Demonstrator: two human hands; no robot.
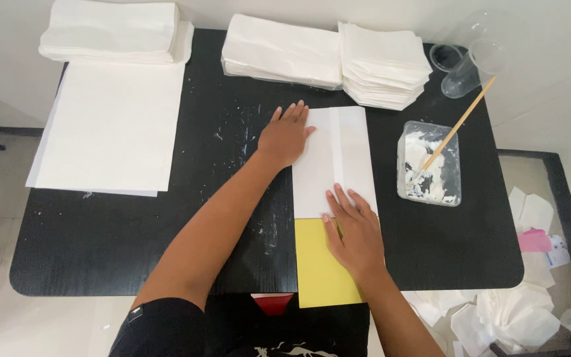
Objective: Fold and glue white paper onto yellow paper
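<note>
The folded white paper [334, 160] lies near the middle of the black desk [133, 231], long axis running straight away from the person – top edge toward the far stacks, near end overlapping a yellow sheet [318, 268] that sticks out past the desk's near edge. Two side flaps meet in a lengthwise seam down the centre, so it reads as a half-made bag or envelope.

Left hand [285, 135] is flat, fingers together & pointing away, palm mostly on the desk w/ the fingers reaching onto the paper's upper left edge – probably pinning that side so it can't slide. Right hand [355, 231] is spread, palm down, pressed where white meets yellow, fingertips on the seam – looks like it's holding the fold shut. Neither hand pinches anything.

Right of the paper, apart from it, a clear tub of white paste [429, 164] w/ a wooden stick [458, 124] leaning in it – handy to the right hand. Behind, stacks of white paper [325, 56]; at far left a pile of flat sheets [110, 125]; clear plastic cups [465, 63] at the far right corner
</note>
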